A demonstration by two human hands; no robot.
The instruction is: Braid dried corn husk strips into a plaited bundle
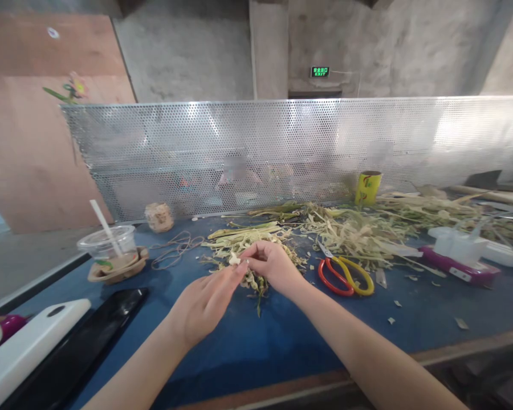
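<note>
My left hand (pixel 207 302) and my right hand (pixel 273 265) meet near the middle of the blue table (pixel 239 361). Between their pinched fingertips is a small whitish piece (pixel 234 259); both hands' fingers press on it. Under and behind them lies a heap of pale green dried plant strips (pixel 256 233), with a darker tip sticking out toward me below the fingers. Scissors (pixel 346 273) with one red and one yellow handle lie partly open, right of my right hand.
At left are a plastic cup (pixel 111 242) with a straw, a string bundle (pixel 159 217), a black phone-like slab (pixel 89 341) and a white one (pixel 38 347). Rightward stand a yellow roll (pixel 368 189), more strips and a purple-white device (pixel 461 265). A perforated metal screen (pixel 188 154) runs behind.
</note>
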